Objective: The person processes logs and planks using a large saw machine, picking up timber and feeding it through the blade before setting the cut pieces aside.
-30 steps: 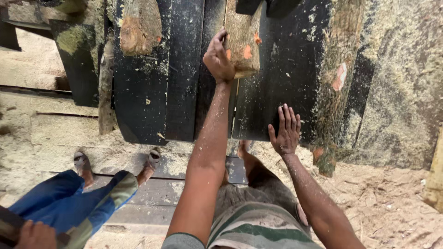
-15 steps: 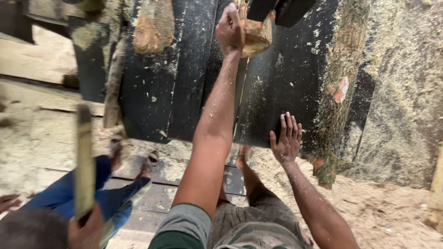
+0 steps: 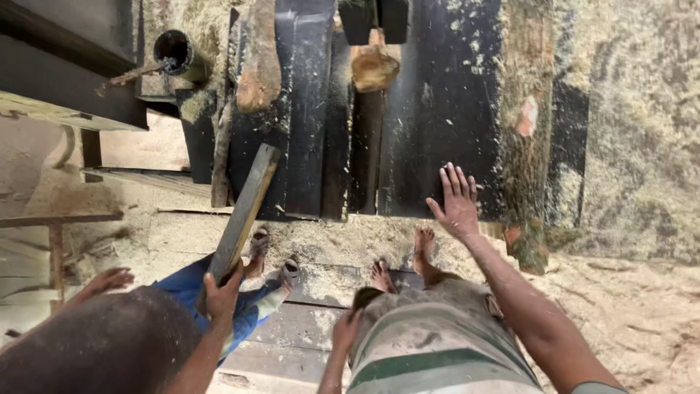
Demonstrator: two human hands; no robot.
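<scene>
Sawmill or rough timber workshop. Sawdust (image 3: 642, 321) lies thick over the floor at lower right and coats the dark metal worktop (image 3: 437, 131) across the top centre. A raw log (image 3: 374, 67) lies in the worktop's slot at top centre, a bark-edged slab (image 3: 257, 66) left of it. A co-worker's hand at lower left holds a sawn plank (image 3: 240, 215). Bare feet and sandals on the dusty floorboards (image 3: 292, 343).
</scene>
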